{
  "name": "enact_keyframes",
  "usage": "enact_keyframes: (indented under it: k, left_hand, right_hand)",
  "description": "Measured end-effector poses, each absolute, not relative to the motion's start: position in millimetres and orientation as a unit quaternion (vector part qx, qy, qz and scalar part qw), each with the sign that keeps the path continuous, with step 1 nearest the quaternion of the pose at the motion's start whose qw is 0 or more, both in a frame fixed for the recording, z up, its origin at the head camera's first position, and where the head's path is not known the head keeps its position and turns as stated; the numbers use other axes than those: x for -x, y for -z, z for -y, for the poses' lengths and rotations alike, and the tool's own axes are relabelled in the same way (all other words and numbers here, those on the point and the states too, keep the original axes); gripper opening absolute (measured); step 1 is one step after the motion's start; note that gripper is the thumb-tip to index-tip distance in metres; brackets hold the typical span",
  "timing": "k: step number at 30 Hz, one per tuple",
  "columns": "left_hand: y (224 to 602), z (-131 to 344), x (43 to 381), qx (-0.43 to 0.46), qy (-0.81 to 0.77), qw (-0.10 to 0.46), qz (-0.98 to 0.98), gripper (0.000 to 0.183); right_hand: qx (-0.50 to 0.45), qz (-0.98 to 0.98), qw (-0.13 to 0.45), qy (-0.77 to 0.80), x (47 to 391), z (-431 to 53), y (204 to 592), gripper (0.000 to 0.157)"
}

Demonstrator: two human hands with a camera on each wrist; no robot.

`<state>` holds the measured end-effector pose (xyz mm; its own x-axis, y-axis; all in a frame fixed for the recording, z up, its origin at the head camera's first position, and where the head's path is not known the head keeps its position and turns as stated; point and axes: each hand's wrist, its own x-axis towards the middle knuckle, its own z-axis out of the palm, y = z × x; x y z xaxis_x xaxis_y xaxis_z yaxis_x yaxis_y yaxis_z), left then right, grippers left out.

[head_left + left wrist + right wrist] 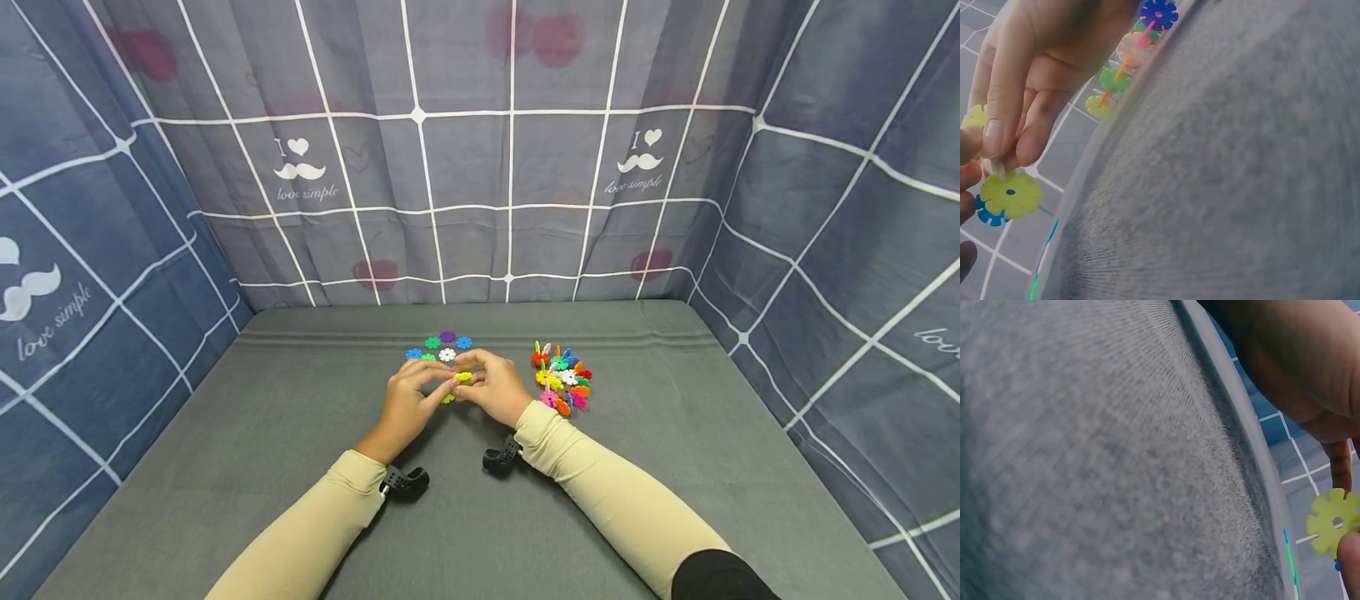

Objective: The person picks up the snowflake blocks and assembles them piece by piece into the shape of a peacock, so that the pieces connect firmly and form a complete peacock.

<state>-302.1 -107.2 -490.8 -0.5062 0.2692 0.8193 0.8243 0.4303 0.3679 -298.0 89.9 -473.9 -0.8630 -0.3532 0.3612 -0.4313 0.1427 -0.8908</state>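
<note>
My left hand [405,404] and right hand [497,387] meet above the table, pinching yellow snowflake discs [463,377] between their fingertips. The left wrist view shows one notched yellow disc [1012,194] at the fingertips, a white piece [995,167] beside it and a blue disc [990,214] behind it. A second yellow disc [977,115] is partly hidden by fingers. Whether these pieces are joined cannot be told. Seen from the right wrist, a yellow disc [1329,526] with a round centre hole touches the right thumb [1349,562].
Loose flat discs, among them a purple disc [447,337] and a white disc [447,355], lie just beyond the hands. A colourful cluster of linked discs [562,379] stands to the right. Grid-patterned curtains [465,167] enclose the grey table [300,400] at the back and sides.
</note>
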Motion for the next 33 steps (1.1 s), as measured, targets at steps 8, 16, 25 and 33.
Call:
enact_keyframes:
  k: [8,16,25,33]
  left_hand:
    - [492.9,108.2,303.5,0.333,0.431,0.340,0.766,0.011]
    - [488.0,116.8,304.4,0.248,0.507,0.314,0.763,0.006]
    - [489.2,127.5,308.4,0.179,0.572,0.291,0.746,0.007]
    - [488.9,127.8,308.4,0.176,0.590,0.274,0.739,0.007]
  right_hand:
    - [-0.257,0.766,0.014,-0.589,297.7,-91.9,471.1,0.052]
    - [-0.251,0.810,-0.025,-0.530,306.5,-100.2,463.1,0.057]
    - [-0.260,0.922,0.005,-0.287,341.5,-78.9,463.0,0.041]
    - [-0.283,0.953,-0.031,-0.105,364.1,-56.8,467.5,0.045]
